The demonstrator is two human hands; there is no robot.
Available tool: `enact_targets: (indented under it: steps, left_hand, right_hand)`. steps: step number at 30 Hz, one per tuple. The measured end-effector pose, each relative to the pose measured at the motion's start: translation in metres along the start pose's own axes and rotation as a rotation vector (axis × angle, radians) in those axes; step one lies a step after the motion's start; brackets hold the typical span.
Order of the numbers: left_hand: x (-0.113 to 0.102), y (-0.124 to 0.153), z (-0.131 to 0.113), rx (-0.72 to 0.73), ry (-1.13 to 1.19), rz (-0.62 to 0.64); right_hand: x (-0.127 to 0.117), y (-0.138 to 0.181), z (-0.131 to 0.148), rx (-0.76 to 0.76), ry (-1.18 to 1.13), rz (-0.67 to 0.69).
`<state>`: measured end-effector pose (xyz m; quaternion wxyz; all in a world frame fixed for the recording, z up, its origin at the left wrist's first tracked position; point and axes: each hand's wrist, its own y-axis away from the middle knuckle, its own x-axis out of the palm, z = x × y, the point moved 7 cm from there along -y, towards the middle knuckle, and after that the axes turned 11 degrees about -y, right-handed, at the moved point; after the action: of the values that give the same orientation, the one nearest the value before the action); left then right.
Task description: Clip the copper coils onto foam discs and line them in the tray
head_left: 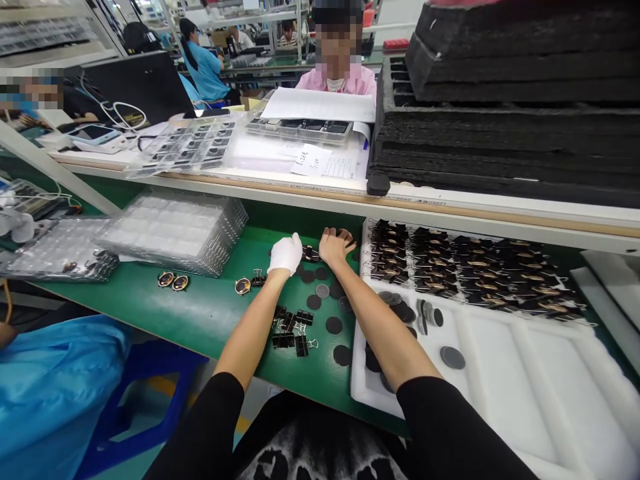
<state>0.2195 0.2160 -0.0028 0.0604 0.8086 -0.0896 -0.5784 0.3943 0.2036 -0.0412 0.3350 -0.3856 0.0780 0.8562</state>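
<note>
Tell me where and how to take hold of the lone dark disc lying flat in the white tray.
Probably best pinched by opposite edges of its rim, the right hand coming from above and slightly right. The lone dark disc looks thin and lies flat, so mainly its rim offers purchase; other discs sit to its upper left.

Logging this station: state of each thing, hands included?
Left hand: gloved, grip hidden
Right hand: bare, grip unclear
Nearest binder clips: loose, in a cluster
Dark discs: scattered, some overlapping
White tray: far end filled in rows
Clear plastic trays: stacked
Gold-rimmed pair: side by side
</note>
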Motion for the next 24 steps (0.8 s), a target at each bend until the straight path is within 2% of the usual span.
enact_targets:
  steps: [8, 18, 21, 24]
  left_hand:
    - [-0.001, -0.003, 0.017, -0.014, 0.016, 0.041]
    - [0.011, -0.002, 0.015, -0.009, 0.065, 0.094]
    - [0.007, 0.000, 0.014, 0.006, 0.101, 0.081]
    - [-0.007, 0.009, 0.010, 0.049, 0.146, 0.026]
  right_hand:
    - [0.002, 0.002, 0.002, -0.008, -0.025, 0.009]
    - [0.001, 0.002, -0.002, 0.046, -0.095, 0.029]
    - [-0.003, 0.005, 0.000, 0.069, -0.145, 0.056]
    - [-0.011, 0.004, 0.008, 0.082, -0.231, 0.121]
